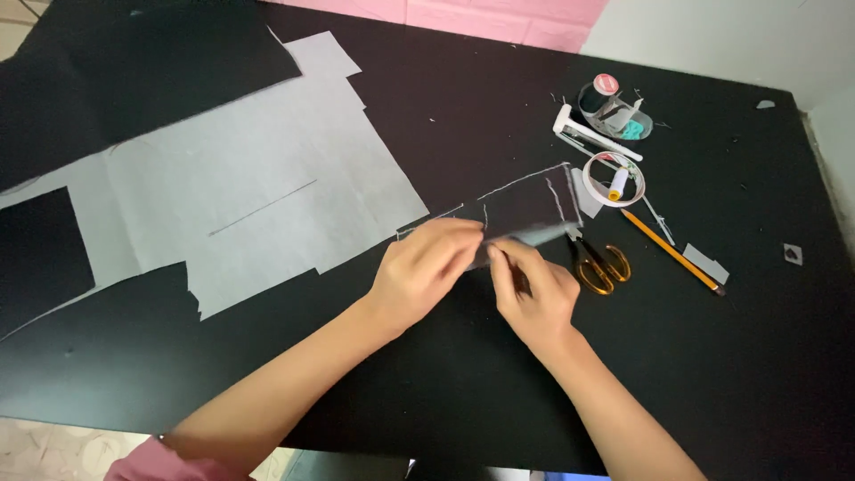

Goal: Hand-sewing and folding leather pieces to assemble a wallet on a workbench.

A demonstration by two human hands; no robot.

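Black table (730,356) spreads under my work, where my left hand (419,272) and right hand (533,294) both pinch shut on the near edge of the chalk-marked black cloth (527,203), whose length runs away rightward toward the scissors (601,265).

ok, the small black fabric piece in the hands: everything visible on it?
The small black fabric piece is a roughly rectangular dark cloth with white chalk-like lines along its edges and across it. It lies flat on the black table, its near edge pinched by the left hand and right hand. The scissors lie just beside it.
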